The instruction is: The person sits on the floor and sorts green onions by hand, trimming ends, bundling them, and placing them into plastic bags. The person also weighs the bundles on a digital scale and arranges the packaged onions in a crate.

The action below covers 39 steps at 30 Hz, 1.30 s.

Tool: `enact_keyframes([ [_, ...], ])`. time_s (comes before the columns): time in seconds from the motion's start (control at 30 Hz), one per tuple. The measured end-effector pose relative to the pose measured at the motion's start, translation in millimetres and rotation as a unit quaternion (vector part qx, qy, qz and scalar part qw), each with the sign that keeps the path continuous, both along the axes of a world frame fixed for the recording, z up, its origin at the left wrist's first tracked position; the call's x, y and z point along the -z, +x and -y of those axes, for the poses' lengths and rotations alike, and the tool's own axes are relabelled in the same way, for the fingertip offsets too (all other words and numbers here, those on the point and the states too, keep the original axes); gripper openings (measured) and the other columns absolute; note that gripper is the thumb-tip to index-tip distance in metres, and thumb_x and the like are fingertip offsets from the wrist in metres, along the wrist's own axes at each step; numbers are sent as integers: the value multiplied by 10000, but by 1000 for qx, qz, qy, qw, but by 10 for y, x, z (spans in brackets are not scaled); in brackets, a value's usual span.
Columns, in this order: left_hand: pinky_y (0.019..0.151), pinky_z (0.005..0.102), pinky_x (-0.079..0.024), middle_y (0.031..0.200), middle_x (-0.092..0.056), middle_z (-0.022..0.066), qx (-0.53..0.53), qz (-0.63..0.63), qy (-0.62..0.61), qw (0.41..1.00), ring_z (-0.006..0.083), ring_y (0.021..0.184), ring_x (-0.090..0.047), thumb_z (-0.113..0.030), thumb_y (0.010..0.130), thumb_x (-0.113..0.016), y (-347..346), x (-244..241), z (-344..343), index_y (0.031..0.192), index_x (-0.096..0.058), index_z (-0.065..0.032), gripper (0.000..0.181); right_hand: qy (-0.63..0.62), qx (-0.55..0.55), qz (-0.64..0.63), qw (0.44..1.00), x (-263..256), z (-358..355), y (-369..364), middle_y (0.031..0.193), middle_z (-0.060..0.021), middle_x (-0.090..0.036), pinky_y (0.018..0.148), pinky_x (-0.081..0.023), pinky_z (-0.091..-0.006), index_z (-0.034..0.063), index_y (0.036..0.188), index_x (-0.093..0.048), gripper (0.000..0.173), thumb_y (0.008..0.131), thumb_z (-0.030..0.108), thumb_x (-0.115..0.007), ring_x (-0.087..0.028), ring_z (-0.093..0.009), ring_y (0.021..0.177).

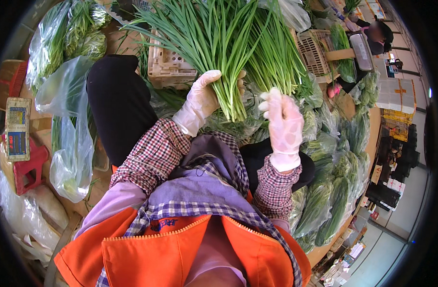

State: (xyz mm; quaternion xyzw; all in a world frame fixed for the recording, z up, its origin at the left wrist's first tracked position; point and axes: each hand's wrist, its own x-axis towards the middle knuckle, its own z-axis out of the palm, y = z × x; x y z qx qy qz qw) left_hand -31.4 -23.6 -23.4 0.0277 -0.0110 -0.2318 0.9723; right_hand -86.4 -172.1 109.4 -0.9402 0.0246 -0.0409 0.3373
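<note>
My left hand (203,98), in a thin whitish glove, grips a bunch of long green garlic chives (228,77) close to its pale cut ends. The leaves fan upward and away from me. My right hand (282,118), gloved the same way, is apart from that bunch, with its fingers loosely bent and nothing visible in them. Just beyond its fingertips are the pale ends of a second heap of chives (278,61). Clear plastic bags (247,123) lie beneath the held bunch.
A plastic crate (170,66) stands behind the held bunch. Bagged greens lie at right (326,193) and upper left (50,46). A digital scale display (18,129) sits by a red stool (34,165). Farther off are another crate (316,52), a person (377,36) and white boxes (396,95).
</note>
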Motion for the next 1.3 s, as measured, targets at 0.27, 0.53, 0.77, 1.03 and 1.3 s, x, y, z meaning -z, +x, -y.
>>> enact_keyframes([
  [0.27,939,461,-431,988,-639,164,-24,-69,48,996,305,946,-599,-73,671,-526,9,343,-35,875,-625,4,239,186,37,-115,975,263,-192,210,660,6,-542,498,-362,-258,54,799,-629,142,853,186,-626,-449,-87,553],
  [0.53,1004,461,-378,1296,-450,273,41,32,-45,998,375,1111,-520,-173,634,-511,5,-69,-114,1283,-389,108,718,279,24,-164,946,341,-281,179,647,12,-544,527,-383,-222,3,797,-612,158,867,145,-609,-467,-64,557],
  [0.77,932,451,-445,1091,-590,233,5,-60,-17,998,349,964,-590,-107,602,-524,0,179,-80,1073,-559,83,509,48,28,45,997,415,-379,143,819,-53,-535,634,-479,-290,53,1064,-517,317,788,87,-671,-555,-161,685],
  [1.03,838,449,-495,892,-652,171,-3,-124,21,992,298,817,-622,-41,595,-536,-21,333,-63,747,-641,23,195,-110,-53,123,985,490,-370,368,755,-88,-561,624,-464,-353,22,860,-587,207,786,184,-692,-564,-235,687],
  [1.3,929,462,-453,1058,-625,190,27,-62,-75,995,328,950,-611,-86,610,-549,-43,67,-88,1123,-546,82,540,403,85,81,908,625,-325,282,764,28,-584,551,-345,-164,3,909,-620,82,861,41,-567,-428,-25,603],
])
